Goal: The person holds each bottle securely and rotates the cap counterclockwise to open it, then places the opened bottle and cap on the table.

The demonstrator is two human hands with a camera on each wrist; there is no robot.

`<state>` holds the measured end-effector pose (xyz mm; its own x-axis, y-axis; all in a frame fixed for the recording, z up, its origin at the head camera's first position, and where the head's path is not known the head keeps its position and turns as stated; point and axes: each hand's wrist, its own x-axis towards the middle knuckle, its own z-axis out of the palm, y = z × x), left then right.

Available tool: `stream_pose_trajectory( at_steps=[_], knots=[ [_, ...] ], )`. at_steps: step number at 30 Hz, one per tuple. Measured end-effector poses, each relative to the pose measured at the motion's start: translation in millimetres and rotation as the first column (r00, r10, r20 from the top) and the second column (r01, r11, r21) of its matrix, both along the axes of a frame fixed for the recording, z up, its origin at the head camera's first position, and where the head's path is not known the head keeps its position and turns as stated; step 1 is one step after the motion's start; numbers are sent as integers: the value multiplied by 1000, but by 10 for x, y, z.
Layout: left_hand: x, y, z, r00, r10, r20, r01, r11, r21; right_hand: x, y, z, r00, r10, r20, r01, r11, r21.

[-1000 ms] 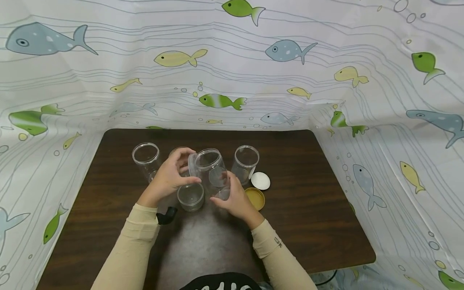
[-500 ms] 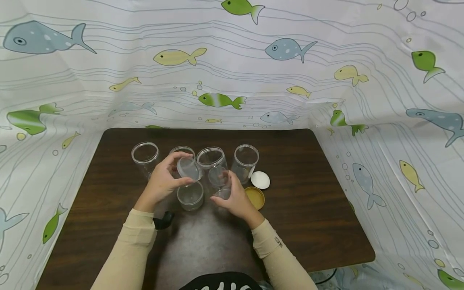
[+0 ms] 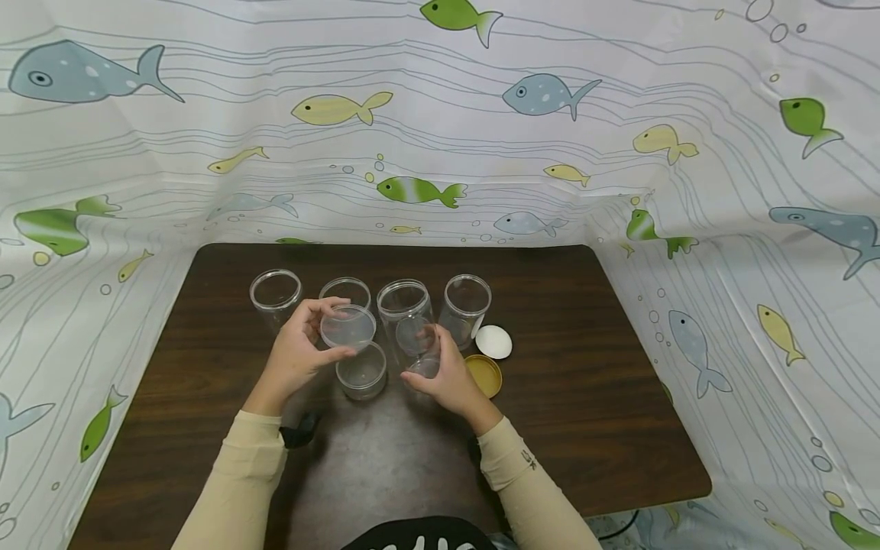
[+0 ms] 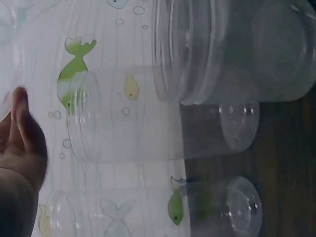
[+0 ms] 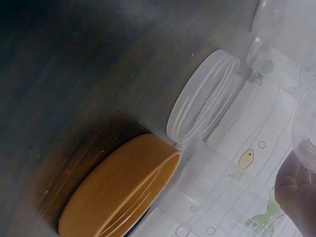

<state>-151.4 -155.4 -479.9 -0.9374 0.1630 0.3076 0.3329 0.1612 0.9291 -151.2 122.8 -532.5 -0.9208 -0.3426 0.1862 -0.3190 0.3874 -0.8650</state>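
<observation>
My left hand (image 3: 292, 351) pinches a clear round lid (image 3: 348, 327) by its edge, thumb below and fingers above, over a short clear jar (image 3: 361, 374). In the left wrist view the left hand (image 4: 24, 148) shows at the edge, with the lid partly cut off. My right hand (image 3: 450, 378) grips the lower part of a tall clear jar (image 3: 404, 305), which has no lid and leans slightly. Right of that hand a gold lid (image 3: 484, 376) and a white lid (image 3: 493, 341) lie on the table. The right hand (image 5: 296, 195) is partly visible in the right wrist view.
Clear jars stand behind the hands: one at the left (image 3: 275, 294), one in the middle (image 3: 345, 289), one at the right (image 3: 467, 302). The dark wooden table (image 3: 584, 428) meets a fish-print sheet (image 3: 440, 137) at its back and sides.
My left hand has drawn the clear lid away from the tall jar's mouth, to the left and down, turning it flatter. The right hand and its jar have barely moved; the jar is slightly more upright.
</observation>
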Motion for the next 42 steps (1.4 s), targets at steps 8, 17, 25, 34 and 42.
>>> stream_pose_trajectory(
  at_steps=[8,17,25,34,42],
  knots=[
    [220,-100,48,992,103,-77,-108,992,-62,16,-2,-50,999,-37,20,37,999,-3],
    [376,-344,-215,974,203,-96,-219,955,-198,21,-22,-129,998,-49,-29,49,999,-11],
    [446,-599,-515,968,233,-91,-250,918,-308,17,-26,-152,998,-63,-18,61,992,-109],
    [462,-690,-810,972,220,-84,-234,861,-451,23,-35,-175,998,-64,17,65,994,-84],
    [480,-723,-930,974,225,10,-185,827,-531,36,-41,-186,999,-48,-7,47,997,-59]
  ],
)
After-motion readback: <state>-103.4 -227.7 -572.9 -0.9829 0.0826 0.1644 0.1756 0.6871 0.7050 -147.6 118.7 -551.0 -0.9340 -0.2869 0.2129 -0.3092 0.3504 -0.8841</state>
